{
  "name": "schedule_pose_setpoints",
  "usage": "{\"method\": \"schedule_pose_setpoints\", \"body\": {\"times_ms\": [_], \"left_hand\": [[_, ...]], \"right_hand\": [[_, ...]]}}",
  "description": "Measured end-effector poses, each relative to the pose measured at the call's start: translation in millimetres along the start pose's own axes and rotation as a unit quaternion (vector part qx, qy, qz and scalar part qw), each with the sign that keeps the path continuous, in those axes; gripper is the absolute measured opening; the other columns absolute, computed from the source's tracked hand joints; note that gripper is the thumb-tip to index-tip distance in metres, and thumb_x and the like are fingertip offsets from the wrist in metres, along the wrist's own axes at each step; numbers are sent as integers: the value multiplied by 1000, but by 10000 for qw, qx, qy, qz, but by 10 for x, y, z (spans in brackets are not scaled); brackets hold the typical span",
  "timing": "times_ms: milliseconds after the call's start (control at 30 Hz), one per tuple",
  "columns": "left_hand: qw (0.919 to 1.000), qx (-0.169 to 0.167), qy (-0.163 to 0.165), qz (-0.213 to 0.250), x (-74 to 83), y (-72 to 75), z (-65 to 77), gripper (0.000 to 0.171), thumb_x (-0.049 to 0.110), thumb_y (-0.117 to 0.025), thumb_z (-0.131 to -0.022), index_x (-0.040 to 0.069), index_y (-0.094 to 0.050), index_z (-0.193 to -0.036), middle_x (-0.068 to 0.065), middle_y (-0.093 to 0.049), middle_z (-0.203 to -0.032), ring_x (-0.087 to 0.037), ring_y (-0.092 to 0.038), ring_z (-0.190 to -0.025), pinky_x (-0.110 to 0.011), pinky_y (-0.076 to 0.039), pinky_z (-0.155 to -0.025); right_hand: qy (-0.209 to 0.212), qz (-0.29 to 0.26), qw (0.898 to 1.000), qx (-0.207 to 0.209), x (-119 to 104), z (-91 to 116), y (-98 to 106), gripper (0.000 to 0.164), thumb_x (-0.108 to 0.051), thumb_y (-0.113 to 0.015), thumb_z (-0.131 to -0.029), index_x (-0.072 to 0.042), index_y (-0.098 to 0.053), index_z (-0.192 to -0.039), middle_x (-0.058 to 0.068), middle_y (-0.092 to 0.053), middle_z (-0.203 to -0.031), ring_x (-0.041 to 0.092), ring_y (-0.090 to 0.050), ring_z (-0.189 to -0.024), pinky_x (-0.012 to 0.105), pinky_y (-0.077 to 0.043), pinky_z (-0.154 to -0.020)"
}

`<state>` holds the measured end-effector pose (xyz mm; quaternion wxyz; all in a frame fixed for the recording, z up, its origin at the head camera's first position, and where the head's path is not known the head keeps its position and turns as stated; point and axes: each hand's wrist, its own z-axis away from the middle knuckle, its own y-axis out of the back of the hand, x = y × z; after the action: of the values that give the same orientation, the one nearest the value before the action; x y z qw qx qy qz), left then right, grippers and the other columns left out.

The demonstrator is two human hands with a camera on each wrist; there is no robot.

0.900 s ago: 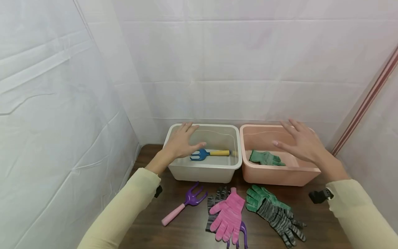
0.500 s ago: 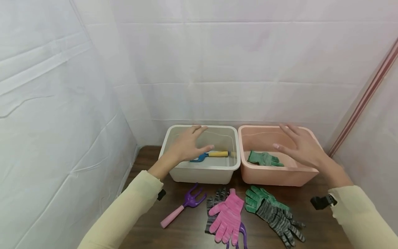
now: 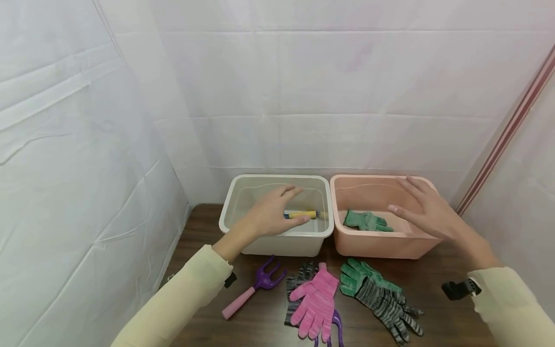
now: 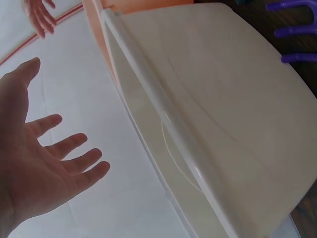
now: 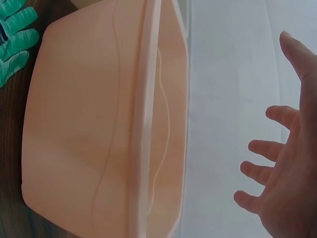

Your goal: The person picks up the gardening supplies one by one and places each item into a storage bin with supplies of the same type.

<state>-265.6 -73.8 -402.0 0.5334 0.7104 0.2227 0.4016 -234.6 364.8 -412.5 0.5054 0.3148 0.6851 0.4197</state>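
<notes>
Counter (image 3: 195,231): dark wood, centre of the clock.
White bin (image 3: 282,245): 11 o'clock, yellow-handled tool (image 3: 302,214) inside.
Peach bin (image 3: 386,246): 1 o'clock, green glove (image 3: 365,220) inside.
Left hand (image 3: 273,212): released, fingers spread, above white bin.
Right hand (image 3: 428,211): likewise, above peach bin's 3 o'clock side.
Pink glove (image 3: 315,303): 6 o'clock, partly covering striped glove (image 3: 291,308).
Grey glove (image 3: 383,306): 4 o'clock.
Purple fork (image 3: 263,279): 9 o'clock.

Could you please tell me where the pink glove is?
In the head view, the pink glove lies on the table, right of the pink-handled fork, partly over a grey glove.
</notes>
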Motion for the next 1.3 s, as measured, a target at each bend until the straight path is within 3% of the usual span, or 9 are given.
{"method": "schedule_pose_setpoints", "body": {"times_ms": [167,400,633,767,900,1067,1300], "left_hand": [[9994,-12,-277,209,58,-62,14,82,64,-65,-99,23,-39,-165,-7,-41,-166,-30,-42,-150,-51,-41,-118],[9943,-315,-746,697,74,-172,71,78,56,-70,-100,21,-42,-164,-7,-40,-166,-27,-38,-152,-47,-37,-121],[9889,-246,-1172,882,161,-258,136,75,54,-71,-100,22,-45,-162,-2,-43,-164,-23,-41,-150,-44,-40,-119],[9853,-140,-1401,969,206,-321,181,73,56,-70,-99,25,-47,-160,-1,-44,-162,-22,-44,-148,-45,-43,-117],[9857,-106,-1383,957,200,-420,244,71,57,-70,-99,28,-48,-160,2,-44,-163,-22,-42,-150,-46,-43,-118],[9866,-101,-1320,951,188,-545,316,71,59,-69,-99,24,-51,-158,-1,-47,-161,-21,-43,-149,-45,-43,-117],[9812,-164,-1494,1213,224,-659,414,68,54,-71,-99,22,-53,-155,2,-47,-159,-17,-44,-148,-39,-45,-116]], "right_hand": [[-150,-69,9999,20,94,70,41,88,-54,-64,-103,-28,-16,-172,12,-8,-177,51,-11,-158,87,-19,-106],[-191,-135,9997,-4,193,180,113,88,-52,-66,-102,-38,-13,-170,7,-8,-178,52,-13,-157,87,-19,-105],[-390,-132,9991,80,328,246,219,87,-51,-65,-103,-26,-17,-172,18,-14,-176,57,-15,-155,87,-18,-106],[-473,-139,9986,204,411,266,277,86,-50,-64,-104,-25,-17,-172,24,-17,-174,58,-18,-154,87,-20,-105],[-642,-170,9975,248,508,285,293,87,-50,-62,-104,-22,-15,-172,25,-14,-174,58,-15,-155,87,-19,-104],[-688,-390,9962,363,681,333,267,86,-46,-63,-105,-18,-16,-172,28,-14,-173,58,-12,-155,87,-17,-106],[-1017,-582,9924,367,890,376,194,85,-49,-60,-106,-25,-13,-172,30,-13,-172,62,-13,-152,88,-19,-103]]}}
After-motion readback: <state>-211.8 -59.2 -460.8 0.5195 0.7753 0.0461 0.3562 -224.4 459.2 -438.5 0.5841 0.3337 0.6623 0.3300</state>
